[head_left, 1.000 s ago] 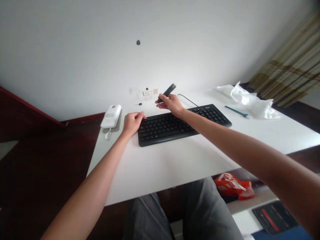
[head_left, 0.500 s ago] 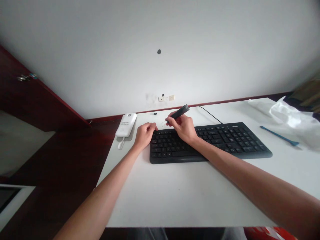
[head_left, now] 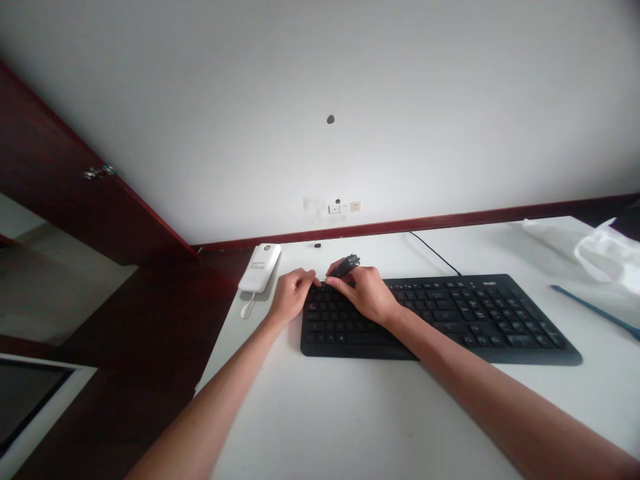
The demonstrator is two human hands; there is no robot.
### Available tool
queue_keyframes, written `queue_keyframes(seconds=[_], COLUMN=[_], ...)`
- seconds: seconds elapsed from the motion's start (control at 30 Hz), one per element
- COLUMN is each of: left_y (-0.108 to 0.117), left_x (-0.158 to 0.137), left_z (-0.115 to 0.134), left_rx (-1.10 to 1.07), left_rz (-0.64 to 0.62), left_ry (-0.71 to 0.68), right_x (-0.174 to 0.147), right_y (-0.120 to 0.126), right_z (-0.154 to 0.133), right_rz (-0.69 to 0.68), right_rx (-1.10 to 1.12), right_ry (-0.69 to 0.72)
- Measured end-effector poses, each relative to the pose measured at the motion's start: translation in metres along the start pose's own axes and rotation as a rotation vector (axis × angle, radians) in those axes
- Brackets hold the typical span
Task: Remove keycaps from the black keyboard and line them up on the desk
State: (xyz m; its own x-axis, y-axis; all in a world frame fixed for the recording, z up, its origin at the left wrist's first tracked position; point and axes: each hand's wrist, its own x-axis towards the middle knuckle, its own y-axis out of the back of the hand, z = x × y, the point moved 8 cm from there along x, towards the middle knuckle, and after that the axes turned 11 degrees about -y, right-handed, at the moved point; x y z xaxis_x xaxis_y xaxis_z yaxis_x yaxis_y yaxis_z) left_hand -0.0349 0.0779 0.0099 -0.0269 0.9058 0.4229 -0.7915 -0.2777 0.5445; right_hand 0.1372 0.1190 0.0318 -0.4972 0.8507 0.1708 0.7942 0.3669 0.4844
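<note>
A black keyboard (head_left: 450,310) lies on the white table. My left hand (head_left: 290,295) is at its upper left corner, thumb and fingers closed together over the top row; anything between the fingertips is hidden. My right hand (head_left: 367,290) grips a black stick-shaped tool (head_left: 346,266), apparently a wire keycap puller, and leans it with the lower end down at the keyboard's top left keys. That tip is covered by my fingers, close to my left fingertips. Behind the hands a small black piece (head_left: 317,245), like a loose keycap, rests on the table.
To the left lies a white power bank (head_left: 260,268) with a short strap. On the right are a blue pry stick (head_left: 595,310) and a white plastic bag (head_left: 607,257). The keyboard's cable (head_left: 437,253) runs towards the wall behind, which has sockets (head_left: 345,208).
My right hand has lowered the tool from above the keyboard's back edge to the top left keys, beside my left fingers. The wire loop seen at its tip before is now hidden.
</note>
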Motion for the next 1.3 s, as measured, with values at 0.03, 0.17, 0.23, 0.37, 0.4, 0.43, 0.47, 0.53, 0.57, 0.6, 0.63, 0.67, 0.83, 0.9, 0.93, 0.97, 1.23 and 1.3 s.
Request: queue_keyframes(seconds=[0.03,0.17,0.23,0.37,0.4,0.43,0.47,0.53,0.57,0.6,0.63,0.67,0.83,0.9,0.93,0.97,1.23,1.3], left_y=[0.0,-0.001,-0.001,-0.001,-0.001,-0.001,-0.001,-0.002,-0.002,-0.002,-0.002,-0.001,-0.002,-0.003,-0.003,-0.004,0.0,0.001], left_x=[0.0,0.0,0.0,0.0,-0.001,-0.001,-0.001,0.0,0.0,0.0,0.0,0.0,0.001,0.001,0.001,0.002,0.003,0.004], left_z=[0.001,0.005,0.006,0.004,0.003,0.002,0.002,0.002,0.003,0.004,0.004,0.004,0.003,0.002,0.001,0.001,0.003,0.004], left_rx=[-0.002,-0.014,-0.018,-0.017,-0.017,-0.015,-0.014,-0.011,-0.01,-0.01,-0.01,-0.008,-0.001,0.006,0.012,0.017,0.002,-0.066], left_rz=[-0.005,-0.022,-0.027,-0.023,-0.021,-0.019,-0.02,-0.024,-0.026,-0.026,-0.024,-0.02,-0.018,-0.024,-0.025,-0.024,-0.043,-0.121], left_ry=[-0.002,-0.001,0.004,0.014,0.019,0.023,0.023,0.011,0.002,-0.007,-0.014,-0.017,-0.021,-0.015,-0.01,-0.004,-0.014,-0.026], right_x=[0.0,0.005,0.008,0.008,0.007,0.005,0.004,0.001,0.001,0.001,0.001,0.001,-0.002,-0.004,-0.005,-0.006,0.003,0.005], right_y=[0.0,0.001,0.001,0.0,0.0,-0.002,-0.003,-0.004,-0.004,-0.004,-0.003,-0.002,-0.004,-0.004,-0.004,-0.005,-0.005,-0.008], right_z=[0.0,0.0,0.0,-0.002,-0.002,-0.003,-0.004,-0.004,-0.003,-0.002,0.0,0.001,-0.004,-0.009,-0.011,-0.013,-0.01,-0.012], right_rz=[-0.005,-0.014,-0.022,-0.022,-0.028,-0.04,-0.053,-0.06,-0.052,-0.039,-0.025,-0.014,-0.044,-0.054,-0.054,-0.054,0.082,0.094], right_rx=[0.002,0.039,0.062,0.058,0.056,0.054,0.052,0.045,0.038,0.029,0.021,0.016,-0.03,-0.078,-0.095,-0.106,-0.197,-0.205], right_ry=[-0.009,-0.044,-0.047,-0.034,-0.029,-0.022,-0.014,-0.008,-0.014,-0.028,-0.046,-0.063,-0.016,0.037,0.056,0.07,-0.062,-0.064])
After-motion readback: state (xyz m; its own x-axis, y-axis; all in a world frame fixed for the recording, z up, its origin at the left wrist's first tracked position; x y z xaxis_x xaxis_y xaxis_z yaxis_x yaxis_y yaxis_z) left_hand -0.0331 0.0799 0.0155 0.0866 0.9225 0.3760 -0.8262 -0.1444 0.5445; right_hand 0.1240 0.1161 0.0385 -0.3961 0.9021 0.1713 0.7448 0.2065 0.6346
